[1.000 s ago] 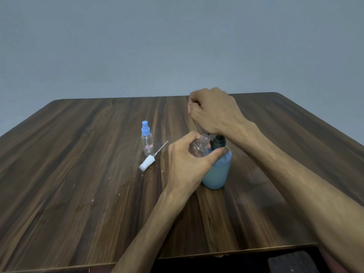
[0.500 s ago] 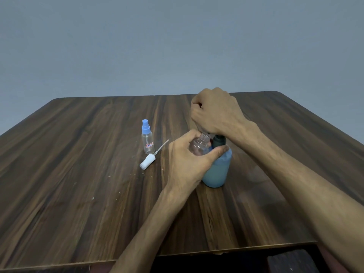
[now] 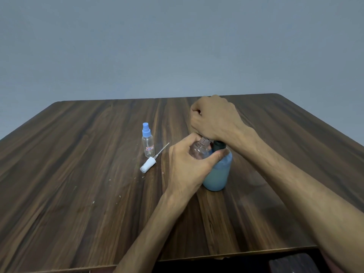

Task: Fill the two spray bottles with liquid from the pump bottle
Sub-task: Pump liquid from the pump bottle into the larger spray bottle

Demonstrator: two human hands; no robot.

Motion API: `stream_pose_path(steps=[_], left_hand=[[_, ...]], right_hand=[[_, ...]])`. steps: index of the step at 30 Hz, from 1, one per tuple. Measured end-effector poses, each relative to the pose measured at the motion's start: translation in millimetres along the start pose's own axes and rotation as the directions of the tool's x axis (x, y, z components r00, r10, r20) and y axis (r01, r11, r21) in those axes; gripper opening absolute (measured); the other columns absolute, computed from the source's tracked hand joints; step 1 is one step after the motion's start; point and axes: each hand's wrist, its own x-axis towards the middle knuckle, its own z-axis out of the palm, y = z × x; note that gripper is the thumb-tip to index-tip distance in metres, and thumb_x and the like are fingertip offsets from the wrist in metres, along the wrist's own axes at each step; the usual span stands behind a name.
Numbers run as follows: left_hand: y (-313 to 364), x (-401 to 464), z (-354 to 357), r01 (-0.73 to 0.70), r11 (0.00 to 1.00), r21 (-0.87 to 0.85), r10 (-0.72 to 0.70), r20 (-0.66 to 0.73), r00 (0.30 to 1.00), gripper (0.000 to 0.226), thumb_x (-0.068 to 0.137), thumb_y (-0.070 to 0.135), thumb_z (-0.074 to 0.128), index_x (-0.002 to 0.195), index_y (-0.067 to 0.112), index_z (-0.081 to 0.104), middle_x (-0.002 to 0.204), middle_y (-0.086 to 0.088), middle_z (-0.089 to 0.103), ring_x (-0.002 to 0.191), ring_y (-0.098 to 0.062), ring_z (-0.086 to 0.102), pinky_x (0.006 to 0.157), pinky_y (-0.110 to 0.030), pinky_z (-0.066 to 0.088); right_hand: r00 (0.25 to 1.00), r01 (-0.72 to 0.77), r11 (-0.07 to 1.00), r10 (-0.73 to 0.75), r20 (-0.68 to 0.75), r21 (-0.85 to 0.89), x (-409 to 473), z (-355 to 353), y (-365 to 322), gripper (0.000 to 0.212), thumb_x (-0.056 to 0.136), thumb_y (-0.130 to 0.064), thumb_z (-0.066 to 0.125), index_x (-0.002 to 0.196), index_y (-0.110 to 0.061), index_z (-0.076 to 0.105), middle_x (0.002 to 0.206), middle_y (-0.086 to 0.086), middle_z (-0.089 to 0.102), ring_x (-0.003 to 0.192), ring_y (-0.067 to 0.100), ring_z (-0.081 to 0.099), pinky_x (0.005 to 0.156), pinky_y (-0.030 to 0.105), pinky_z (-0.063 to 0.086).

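Observation:
My left hand (image 3: 187, 166) grips a small clear spray bottle (image 3: 201, 149) with its cap off, held tilted against the blue pump bottle (image 3: 217, 174) that stands on the wooden table (image 3: 78, 194). My right hand (image 3: 214, 119) is curled into a fist over the pump bottle's dark head, which it hides; only the dark collar shows. A second clear spray bottle (image 3: 148, 141) with a blue sprayer stands upright to the left. A white sprayer cap with its dip tube (image 3: 149, 164) lies beside it.
Small pale specks dot the table in front of the white cap. A dark object (image 3: 291, 264) shows below the table's near edge at the lower right. A plain grey wall stands behind the table.
My right fist has dropped a little lower over the pump head. My left hand keeps the open bottle at the pump in the same place.

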Motion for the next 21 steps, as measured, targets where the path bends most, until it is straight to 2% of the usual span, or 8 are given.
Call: stream_pose_path(steps=[4, 9, 14, 17, 21], left_hand=[[0.8, -1.3, 1.4, 0.019, 1.0, 0.002, -0.019, -0.007, 1.0, 0.032, 0.07, 0.027, 0.099, 0.076, 0.014, 0.07, 0.071, 0.0, 0.072, 0.068, -0.019, 0.071, 0.062, -0.044, 0.058], [-1.1, -0.1, 1.0, -0.006, 1.0, 0.012, 0.006, -0.004, 1.0, 0.035, 0.071, 0.034, 0.096, 0.08, 0.01, 0.072, 0.071, 0.0, 0.072, 0.068, -0.021, 0.07, 0.062, -0.044, 0.058], [0.6, -0.8, 0.9, 0.004, 1.0, 0.01, -0.004, 0.001, 1.0, 0.034, 0.072, 0.024, 0.1, 0.075, 0.012, 0.069, 0.067, 0.004, 0.068, 0.063, -0.007, 0.063, 0.058, -0.031, 0.052], [-0.4, 0.2, 0.6, 0.008, 1.0, -0.002, -0.008, 0.001, 1.0, 0.033, 0.072, 0.025, 0.1, 0.076, 0.012, 0.069, 0.067, 0.003, 0.068, 0.063, -0.005, 0.062, 0.059, -0.029, 0.05], [1.4, -1.0, 0.8, 0.009, 1.0, 0.001, -0.009, 0.002, 1.0, 0.033, 0.071, 0.022, 0.1, 0.073, 0.015, 0.068, 0.066, 0.005, 0.068, 0.062, -0.004, 0.061, 0.058, -0.029, 0.051]], right_hand=[[0.993, 0.048, 0.999, -0.047, -0.104, 0.004, 2.6, -5.2, 0.0, 0.021, 0.083, -0.014, 0.048, 0.063, -0.014, 0.046, 0.057, 0.003, 0.043, 0.054, 0.021, 0.032, 0.053, 0.032, 0.033], [1.0, -0.011, 1.0, 0.011, 0.017, -0.01, -0.1, -0.3, 0.2, 0.022, 0.083, -0.014, 0.05, 0.062, -0.015, 0.045, 0.057, 0.002, 0.045, 0.056, 0.022, 0.035, 0.054, 0.032, 0.029], [0.997, 0.02, 1.0, -0.019, -0.077, 0.011, 3.3, -5.7, 0.4, 0.022, 0.083, -0.014, 0.049, 0.062, -0.015, 0.044, 0.056, 0.003, 0.042, 0.054, 0.021, 0.031, 0.053, 0.032, 0.032], [1.0, -0.017, 1.0, 0.017, 0.012, 0.013, -0.2, -2.0, 0.3, 0.023, 0.083, -0.013, 0.05, 0.061, -0.014, 0.046, 0.057, 0.003, 0.048, 0.055, 0.022, 0.037, 0.056, 0.033, 0.033], [0.997, 0.004, 1.0, -0.003, -0.076, 0.018, 1.3, -5.7, -0.4, 0.02, 0.082, -0.014, 0.049, 0.063, -0.014, 0.045, 0.057, 0.004, 0.043, 0.055, 0.022, 0.031, 0.055, 0.033, 0.034]])
